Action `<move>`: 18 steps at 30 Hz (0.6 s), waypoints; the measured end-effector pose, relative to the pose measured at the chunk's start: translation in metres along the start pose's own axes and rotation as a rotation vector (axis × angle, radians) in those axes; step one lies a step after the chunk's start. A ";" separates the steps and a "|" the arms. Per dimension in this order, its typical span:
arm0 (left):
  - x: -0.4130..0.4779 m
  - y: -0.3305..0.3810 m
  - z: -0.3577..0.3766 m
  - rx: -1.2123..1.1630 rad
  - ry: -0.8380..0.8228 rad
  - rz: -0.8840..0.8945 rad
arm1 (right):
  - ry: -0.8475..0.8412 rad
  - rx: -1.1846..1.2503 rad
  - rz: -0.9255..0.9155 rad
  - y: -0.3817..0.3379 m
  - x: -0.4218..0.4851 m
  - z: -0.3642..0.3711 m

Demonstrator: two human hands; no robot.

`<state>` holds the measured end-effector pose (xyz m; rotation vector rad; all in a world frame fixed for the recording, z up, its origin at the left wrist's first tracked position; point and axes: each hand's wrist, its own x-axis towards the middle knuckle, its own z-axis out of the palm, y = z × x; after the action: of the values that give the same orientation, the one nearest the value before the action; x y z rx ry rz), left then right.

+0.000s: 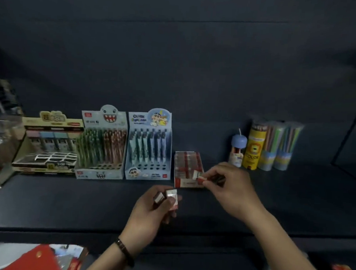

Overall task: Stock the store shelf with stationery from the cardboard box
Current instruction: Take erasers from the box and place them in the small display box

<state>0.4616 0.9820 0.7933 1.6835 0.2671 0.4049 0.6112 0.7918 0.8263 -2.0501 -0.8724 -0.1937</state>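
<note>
On the dark shelf (189, 207), the right hand (230, 185) pinches one small eraser (199, 176) in its fingers at the front right corner of the red eraser display box (188, 170). At about 7 o'clock from that box, the left hand (154, 212) grips what look like several more erasers (166, 196). At 9 o'clock stand two pen display boxes (148, 145); at 2 o'clock, tubes of coloured pencils (271, 146).
</note>
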 end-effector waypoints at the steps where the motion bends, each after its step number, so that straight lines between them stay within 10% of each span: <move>1: 0.011 -0.002 -0.002 0.037 0.009 -0.001 | -0.030 -0.027 -0.015 0.006 0.014 0.005; 18: 0.097 -0.017 -0.028 0.050 0.058 0.002 | -0.242 -0.256 -0.044 0.025 0.093 0.067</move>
<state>0.5392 1.0484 0.7905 1.7231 0.3210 0.4528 0.6842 0.8826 0.8097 -2.3272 -1.0881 -0.0855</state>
